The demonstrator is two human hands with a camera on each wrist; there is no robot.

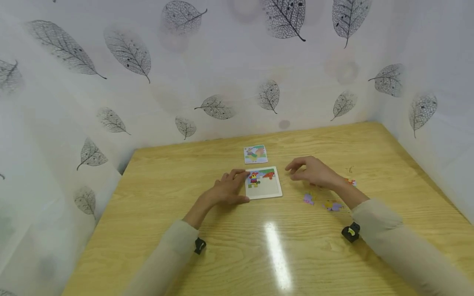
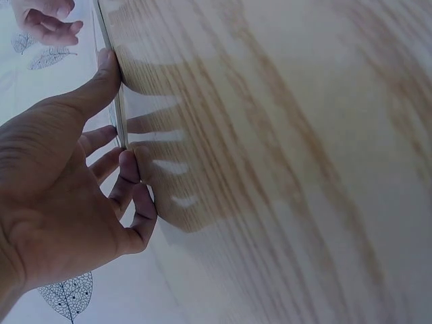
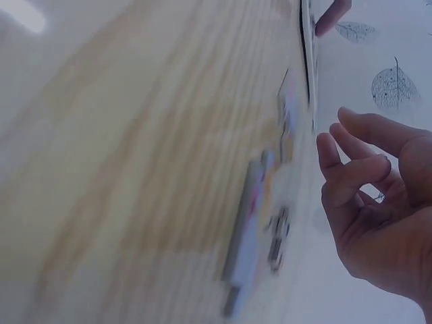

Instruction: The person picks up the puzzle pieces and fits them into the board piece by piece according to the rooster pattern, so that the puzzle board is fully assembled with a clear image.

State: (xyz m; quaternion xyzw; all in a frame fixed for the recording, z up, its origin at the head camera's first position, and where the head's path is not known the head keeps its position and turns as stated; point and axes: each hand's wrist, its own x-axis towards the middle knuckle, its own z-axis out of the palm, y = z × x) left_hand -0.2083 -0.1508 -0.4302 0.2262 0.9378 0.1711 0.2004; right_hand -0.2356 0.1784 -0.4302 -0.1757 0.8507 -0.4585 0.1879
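A white-framed jigsaw tray [image 1: 272, 190] lies on the table, with a few colourful pieces fitted along its far and left parts. My left hand [image 1: 229, 189] holds the tray by its left side, index finger at the far left corner and thumb at the near left one. In the left wrist view, the left hand [image 2: 61, 182] has its thumb against the tray's thin edge. My right hand [image 1: 314, 172] is raised just right of the tray, fingers loosely bent and nothing between them. The right wrist view also shows the right hand [image 3: 378, 196] without a piece.
Beyond the tray lies a small picture card [image 1: 255, 154]. Loose jigsaw pieces are scattered at the right: a purple piece [image 1: 308, 199], a purple and yellow piece [image 1: 333, 206], and an orange-red piece [image 1: 351, 181] partly behind the right wrist. A leaf-patterned curtain [image 1: 229, 82] borders the table.
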